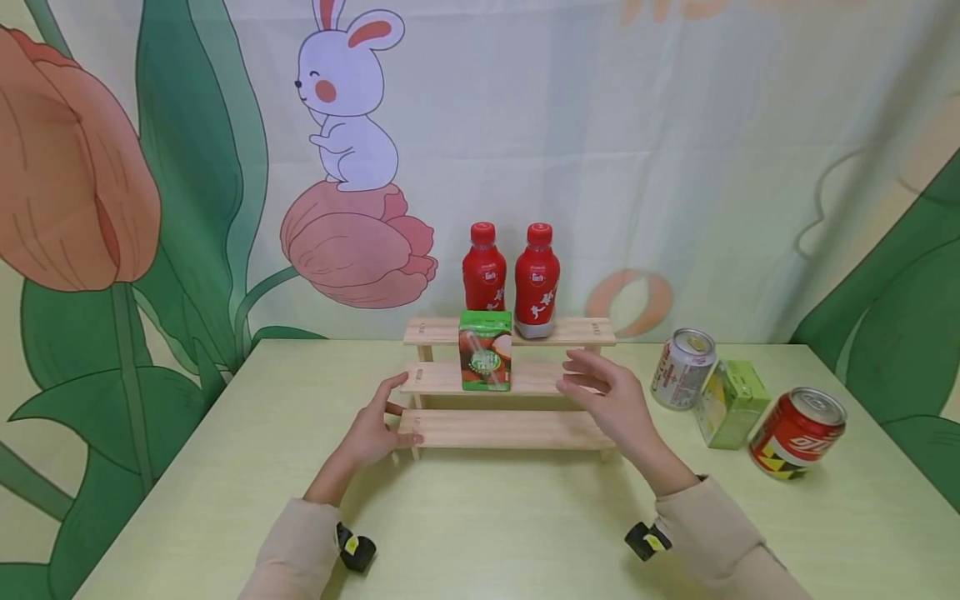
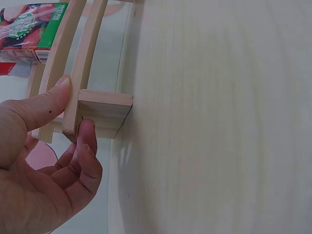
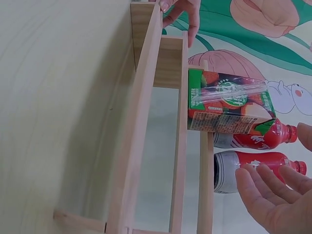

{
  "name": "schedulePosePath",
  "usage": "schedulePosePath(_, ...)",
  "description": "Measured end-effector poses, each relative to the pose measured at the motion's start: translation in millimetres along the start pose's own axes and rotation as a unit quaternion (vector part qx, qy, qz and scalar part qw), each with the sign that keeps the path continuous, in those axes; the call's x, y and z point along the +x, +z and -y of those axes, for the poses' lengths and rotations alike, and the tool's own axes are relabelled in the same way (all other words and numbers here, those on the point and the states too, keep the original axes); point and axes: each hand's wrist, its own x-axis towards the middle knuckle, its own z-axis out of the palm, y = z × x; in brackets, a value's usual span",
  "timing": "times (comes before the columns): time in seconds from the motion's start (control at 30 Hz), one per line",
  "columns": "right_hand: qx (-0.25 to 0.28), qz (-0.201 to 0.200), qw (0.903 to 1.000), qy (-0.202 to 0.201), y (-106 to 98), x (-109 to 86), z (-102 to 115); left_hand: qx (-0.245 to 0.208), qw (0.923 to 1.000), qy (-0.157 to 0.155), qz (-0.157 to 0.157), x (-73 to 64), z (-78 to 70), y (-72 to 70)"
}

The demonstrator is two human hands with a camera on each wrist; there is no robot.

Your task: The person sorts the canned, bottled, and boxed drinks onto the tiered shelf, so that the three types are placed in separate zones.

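A three-tier wooden stand [image 1: 510, 429] stands on the table against the backdrop. My left hand [image 1: 375, 425] holds its left end, with the thumb on the lowest board and the fingers curled at the end in the left wrist view. A fruit-drink carton [image 1: 486, 358], green and red, is upright on the middle tier. Two red-capped bottles, one left [image 1: 483, 271] and one right [image 1: 537, 283], stand on the top tier, the left one partly hidden by the carton. My right hand [image 1: 615, 396] hovers by the stand's right end, its fingers loosely extended around nothing.
To the right of the stand are a silver can [image 1: 681, 371], a light green carton [image 1: 732, 406] and a red can [image 1: 797, 435]. The pale table [image 1: 495, 533] runs back to a hanging cloth [image 1: 675, 150] printed with flowers and a rabbit.
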Motion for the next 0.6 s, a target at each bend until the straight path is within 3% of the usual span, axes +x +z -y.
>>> schedulePosePath(0.6,-0.038,-0.009,0.9992,0.000,-21.7,-15.9,-17.6,-0.001,1.0000,0.001,0.001,-0.1,-0.6,0.3)
